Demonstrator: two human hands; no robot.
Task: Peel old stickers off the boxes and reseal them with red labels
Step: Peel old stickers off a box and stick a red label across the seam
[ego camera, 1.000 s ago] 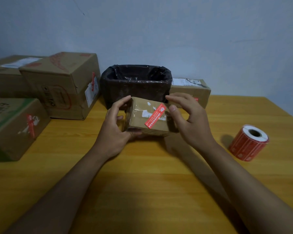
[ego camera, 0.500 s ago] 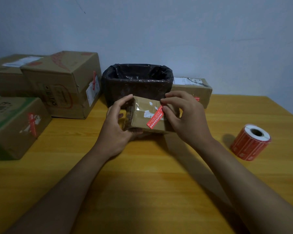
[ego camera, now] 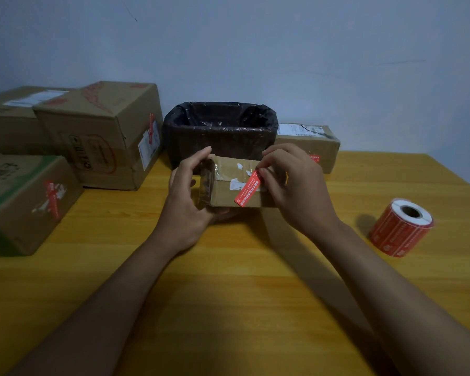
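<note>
Two hands we log over one wooden table (ego camera: 228, 308). Largest item: bin lined with black bag (ego camera: 220, 131), at the back. In front of it, small cardboard box (ego camera: 236, 185), raised just above the tabletop between the hands. Our left hand (ego camera: 185, 199) grips its left end, fingers curled over top and beneath. Our right hand (ego camera: 296, 188) pinches the upper end of a red label (ego camera: 247, 189) lying slantwise across the box's near edge. Roll of red labels (ego camera: 402, 226), well apart, right.

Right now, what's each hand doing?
Left hand: grips the small box.
Right hand: pinches the red label on that box.
</note>
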